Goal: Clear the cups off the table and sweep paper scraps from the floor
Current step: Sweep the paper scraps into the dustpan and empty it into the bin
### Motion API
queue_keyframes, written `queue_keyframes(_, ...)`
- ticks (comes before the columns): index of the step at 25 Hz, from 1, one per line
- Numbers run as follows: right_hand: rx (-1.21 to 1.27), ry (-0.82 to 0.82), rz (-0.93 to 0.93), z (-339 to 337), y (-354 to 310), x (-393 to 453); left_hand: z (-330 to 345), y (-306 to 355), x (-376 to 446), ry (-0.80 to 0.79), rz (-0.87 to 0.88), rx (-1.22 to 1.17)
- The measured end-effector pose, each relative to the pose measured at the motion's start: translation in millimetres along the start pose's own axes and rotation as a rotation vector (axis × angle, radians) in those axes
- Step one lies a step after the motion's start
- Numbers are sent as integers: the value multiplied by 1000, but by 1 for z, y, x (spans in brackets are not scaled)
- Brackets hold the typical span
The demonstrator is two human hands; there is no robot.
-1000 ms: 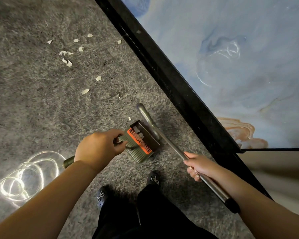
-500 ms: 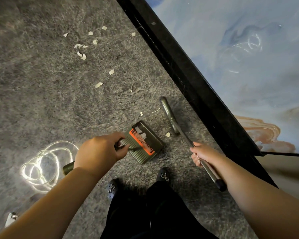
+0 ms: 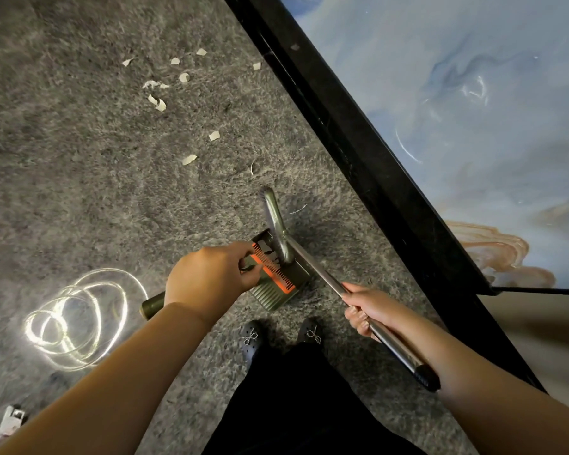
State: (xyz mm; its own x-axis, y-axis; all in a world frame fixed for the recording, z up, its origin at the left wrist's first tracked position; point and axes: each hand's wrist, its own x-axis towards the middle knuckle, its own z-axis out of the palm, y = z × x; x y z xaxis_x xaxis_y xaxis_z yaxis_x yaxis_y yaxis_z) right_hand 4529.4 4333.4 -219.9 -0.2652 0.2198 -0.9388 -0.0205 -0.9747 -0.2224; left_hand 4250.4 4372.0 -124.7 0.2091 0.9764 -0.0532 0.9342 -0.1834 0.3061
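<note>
1. The left hand (image 3: pixel 211 277) grips the dustpan (image 3: pixel 276 277) handle; the right hand (image 3: pixel 372 307) grasps the broom (image 3: pixel 278 224) pole.
2. The paper scraps (image 3: pixel 189 159) lie on the carpet (image 3: pixel 79 159) beyond the broom head, away from both hands.

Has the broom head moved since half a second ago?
Yes. Against the unmoved paper scraps, the broom head has swung left, onto the dustpan.
</note>
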Motion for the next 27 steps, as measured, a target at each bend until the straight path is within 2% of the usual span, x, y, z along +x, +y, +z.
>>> queue_keyframes(5,-10,120,-65,9,-6,-19,-8,-37,-22,-91,-103,-52)
queue_keyframes(11,71,267,-112,27,-30,-17,-22,-67,-21,-26,-198,-153)
queue_keyframes(17,91,298,-112,36,-61,-5,-30,-84,11,-5,-189,-123)
queue_keyframes(23,50,320,-42,17,-122,16,-38,-100,78,-111,-262,-36)
queue_keyframes(27,24,301,-8,1,-163,38,-44,-96,116,-115,-314,-22)
